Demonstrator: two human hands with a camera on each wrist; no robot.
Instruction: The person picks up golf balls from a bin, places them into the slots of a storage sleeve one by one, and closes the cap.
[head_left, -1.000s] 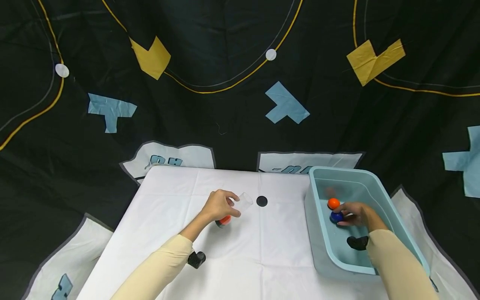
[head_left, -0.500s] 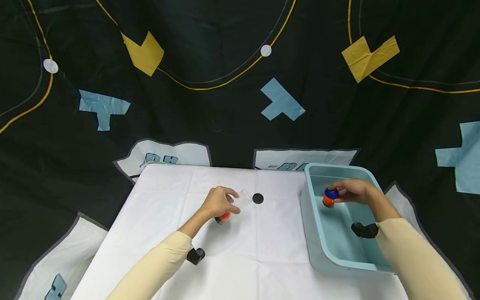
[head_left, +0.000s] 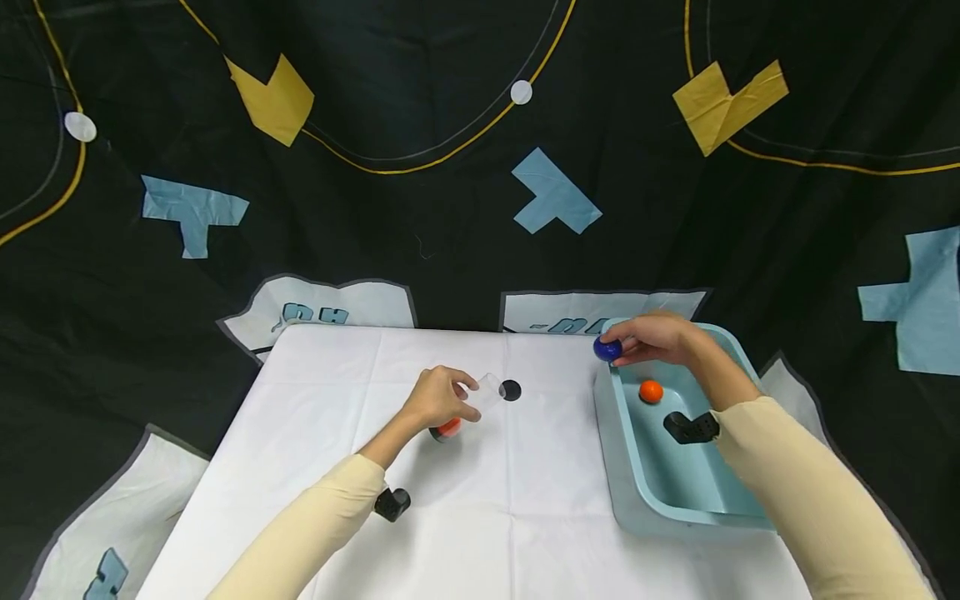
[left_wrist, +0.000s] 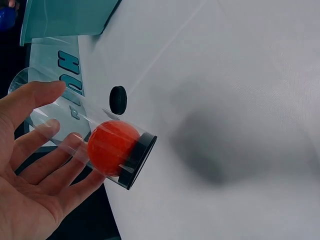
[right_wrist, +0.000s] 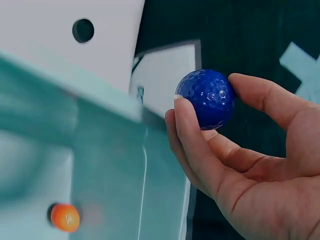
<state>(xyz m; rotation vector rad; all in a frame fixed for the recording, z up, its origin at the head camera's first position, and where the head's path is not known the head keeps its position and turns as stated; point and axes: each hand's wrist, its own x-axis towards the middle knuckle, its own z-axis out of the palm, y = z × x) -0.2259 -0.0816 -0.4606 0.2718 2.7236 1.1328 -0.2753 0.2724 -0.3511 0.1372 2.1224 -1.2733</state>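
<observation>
My left hand (head_left: 438, 396) holds a clear plastic tube (left_wrist: 75, 115) tilted over the table, thumb on one side and fingers on the other. An orange-red ball (left_wrist: 113, 148) sits inside at the tube's lower end, against a black end cap (left_wrist: 137, 161). My right hand (head_left: 652, 337) pinches a blue dimpled golf ball (right_wrist: 206, 99) between thumb and fingers, at the upper left rim of the light blue bin (head_left: 637, 475). Down in the bin lies an orange ball (head_left: 651, 392).
A black round cap (head_left: 511, 390) lies on the white table (head_left: 555, 467), just right of the tube. Behind the table hangs a black cloth (head_left: 405, 233) with yellow and blue taped shapes. A black wrist camera shows below each forearm.
My right hand has lifted the blue golf ball from the bin's floor and carried it up and left to the rim. The orange ball stays in the bin. The left hand keeps its place.
</observation>
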